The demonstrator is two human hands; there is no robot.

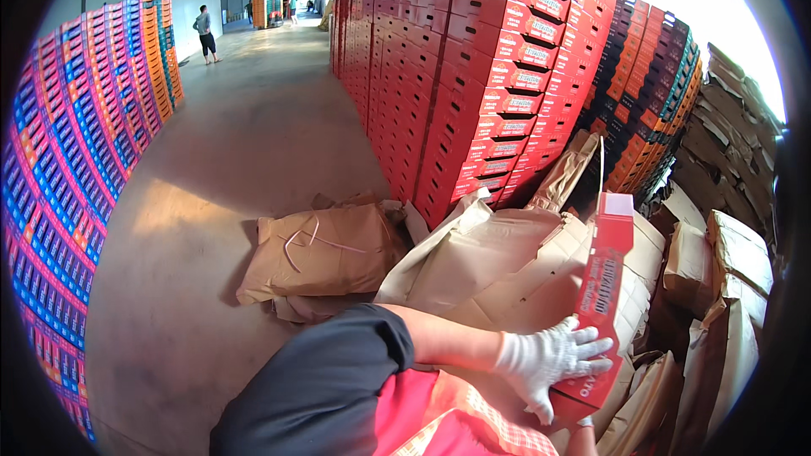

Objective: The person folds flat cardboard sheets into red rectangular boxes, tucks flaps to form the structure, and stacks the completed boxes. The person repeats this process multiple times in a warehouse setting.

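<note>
A red printed cardboard piece (601, 287), long and narrow like a folded carton or a bundle of flat ones, stands tilted at my right. A thin pale strip (601, 165) rises from its upper end. My left hand (555, 361), in a white knitted glove, lies against its lower part with the fingers spread. Only a sliver of my right hand (583, 425) shows at the bottom edge, by the carton's lower end; its fingers are hidden. Under and behind the carton spreads crumpled brown wrapping paper (473, 262).
A brown paper-wrapped bundle (325, 252) with loose straps lies on the floor ahead. Tall red crate stacks (473, 76) rise beyond it, colourful stacks (84, 118) at left. More wrapped bundles (735, 253) crowd the right. A person (204, 34) stands far off.
</note>
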